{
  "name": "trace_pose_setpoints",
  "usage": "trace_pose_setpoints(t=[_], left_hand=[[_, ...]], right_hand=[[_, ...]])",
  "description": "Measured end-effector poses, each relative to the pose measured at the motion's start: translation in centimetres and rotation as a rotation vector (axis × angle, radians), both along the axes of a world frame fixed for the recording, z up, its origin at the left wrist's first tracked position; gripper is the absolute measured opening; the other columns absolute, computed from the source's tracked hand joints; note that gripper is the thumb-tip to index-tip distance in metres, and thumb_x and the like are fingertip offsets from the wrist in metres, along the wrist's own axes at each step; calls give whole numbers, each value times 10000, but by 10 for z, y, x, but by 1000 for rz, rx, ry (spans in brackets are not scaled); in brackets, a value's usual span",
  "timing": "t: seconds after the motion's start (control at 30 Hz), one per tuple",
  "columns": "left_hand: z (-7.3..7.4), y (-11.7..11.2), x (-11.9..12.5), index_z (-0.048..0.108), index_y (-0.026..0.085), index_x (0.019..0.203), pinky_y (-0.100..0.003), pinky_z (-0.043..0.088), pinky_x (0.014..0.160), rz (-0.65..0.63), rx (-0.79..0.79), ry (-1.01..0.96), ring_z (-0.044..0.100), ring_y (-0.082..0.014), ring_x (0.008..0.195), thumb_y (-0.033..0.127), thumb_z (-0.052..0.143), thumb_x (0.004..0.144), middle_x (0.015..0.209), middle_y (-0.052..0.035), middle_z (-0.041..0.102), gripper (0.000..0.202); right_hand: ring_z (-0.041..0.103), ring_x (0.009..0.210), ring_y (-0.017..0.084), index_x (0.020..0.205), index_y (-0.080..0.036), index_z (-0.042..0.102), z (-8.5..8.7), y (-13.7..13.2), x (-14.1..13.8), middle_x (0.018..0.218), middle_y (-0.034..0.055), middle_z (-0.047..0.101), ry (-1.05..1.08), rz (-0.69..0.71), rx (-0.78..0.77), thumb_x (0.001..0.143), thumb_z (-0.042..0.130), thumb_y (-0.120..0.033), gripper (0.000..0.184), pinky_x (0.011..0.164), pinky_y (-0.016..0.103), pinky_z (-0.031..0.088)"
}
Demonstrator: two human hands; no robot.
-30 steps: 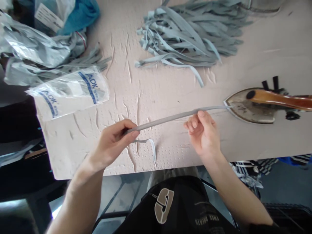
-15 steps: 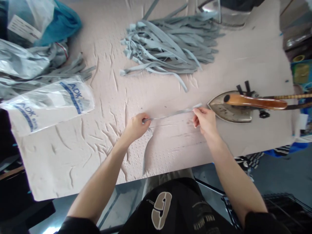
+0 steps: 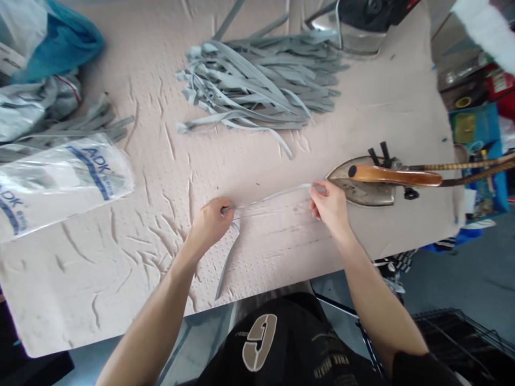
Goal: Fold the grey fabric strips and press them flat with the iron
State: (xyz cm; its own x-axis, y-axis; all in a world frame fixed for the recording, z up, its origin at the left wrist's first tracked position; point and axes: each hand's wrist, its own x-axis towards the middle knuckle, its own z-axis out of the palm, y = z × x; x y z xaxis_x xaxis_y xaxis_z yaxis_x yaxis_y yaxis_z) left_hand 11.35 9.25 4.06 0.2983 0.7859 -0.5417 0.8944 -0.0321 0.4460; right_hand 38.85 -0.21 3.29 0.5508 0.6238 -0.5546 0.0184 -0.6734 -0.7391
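Note:
A thin grey fabric strap (image 3: 277, 198) stretches between my hands, just above the table. My left hand (image 3: 209, 223) pinches it at one end, and a loose tail (image 3: 227, 262) of the strap hangs down past that hand onto the table. My right hand (image 3: 330, 206) holds the other end between fingers and thumb, close to the tip of a metal clothes iron (image 3: 360, 185). That iron has a wooden handle (image 3: 394, 175) and lies on its side or flat, I cannot tell which. The strap does not appear to touch it.
Wrinkled pinkish paper (image 3: 120, 268) covers the table. A pile of grey straps (image 3: 257, 88) lies ahead, and a clear ADK plastic bag (image 3: 60, 179) lies left. A second iron (image 3: 354, 32) stands at the far edge, with a blue box (image 3: 475, 145) to the right.
The view has swung so the table contents sit further left. My hands are further apart, the strap looks flatter and tauter, and its tail hangs longer below my left hand.

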Motion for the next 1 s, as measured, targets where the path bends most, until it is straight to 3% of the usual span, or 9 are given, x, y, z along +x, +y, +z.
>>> trace_pose_setpoints(t=[0.1, 0.23, 0.37, 0.47, 0.6, 0.7, 0.77, 0.87, 1.0], left_hand=[[1, 0, 1, 640, 198, 906, -346, 490, 873, -3, -15, 8, 671, -252, 959, 291, 492, 849, 1023, -100, 739, 183], [4, 3, 2, 638, 197, 881, -342, 483, 853, -10, -35, -8, 662, -237, 913, 277, 487, 844, 995, -95, 740, 175], [9, 8, 2, 626, 205, 835, -305, 462, 748, -13, -76, -21, 635, -198, 794, 284, 485, 835, 870, -51, 719, 162], [11, 13, 3, 615, 206, 808, -293, 428, 695, -15, -117, 2, 604, -178, 727, 293, 477, 831, 795, -25, 682, 165], [11, 17, 4, 622, 207, 808, -293, 402, 673, -14, -146, 38, 577, -169, 688, 301, 472, 820, 749, -12, 647, 177], [10, 18, 2, 620, 212, 803, -289, 392, 650, -17, -154, 55, 567, -169, 671, 317, 490, 817, 722, -4, 630, 167], [8, 19, 0, 617, 217, 796, -288, 384, 632, -20, -161, 60, 561, -170, 658, 337, 502, 817, 706, 2, 621, 167], [4, 20, -5, 628, 222, 807, -294, 381, 627, -51, -168, 45, 564, -173, 657, 351, 499, 825, 723, 2, 632, 183], [2, 21, -6, 650, 219, 841, -305, 399, 663, -82, -149, 34, 594, -185, 711, 324, 497, 831, 791, -19, 673, 186]], right_hand=[[535, 401, 107, 1041, -191, 703, 36, -16, 8, 583, -29, 623, -236, 195, 72, 873, 675, -412, 279, 418, 243, 423], [706, 815, 192, 1151, -255, 716, 85, -30, 50, 951, 49, 744, -794, 483, 350, 948, 622, -348, 243, 795, 364, 574], [644, 1083, 398, 1380, -232, 631, 94, -30, 111, 1108, 176, 672, -1071, 938, 263, 912, 572, -627, 615, 961, 583, 520], [592, 1173, 470, 1465, -226, 567, 97, -27, 130, 1193, 214, 622, -1167, 935, 168, 914, 455, -729, 754, 1004, 661, 479], [645, 1110, 353, 1397, -382, 603, 104, -25, 91, 1188, 99, 682, -992, 900, 382, 948, 601, -379, 449, 998, 577, 520], [696, 930, 225, 1326, -349, 635, 82, -26, 40, 993, 27, 743, -642, 1116, 703, 924, 591, -176, 440, 860, 417, 597], [684, 1115, 251, 1305, -256, 660, 51, -28, 14, 1191, 77, 740, -580, 1218, 609, 973, 511, -220, 366, 1011, 471, 554], [504, 1417, 280, 1448, -124, 567, 5, -29, -1, 1505, 163, 559, -623, 1325, 376, 999, 465, -249, 477, 1210, 504, 392], [332, 1536, 271, 1568, -81, 415, -22, -26, 7, 1620, 168, 409, -737, 1334, 333, 1015, 437, -286, 590, 1283, 509, 264]])
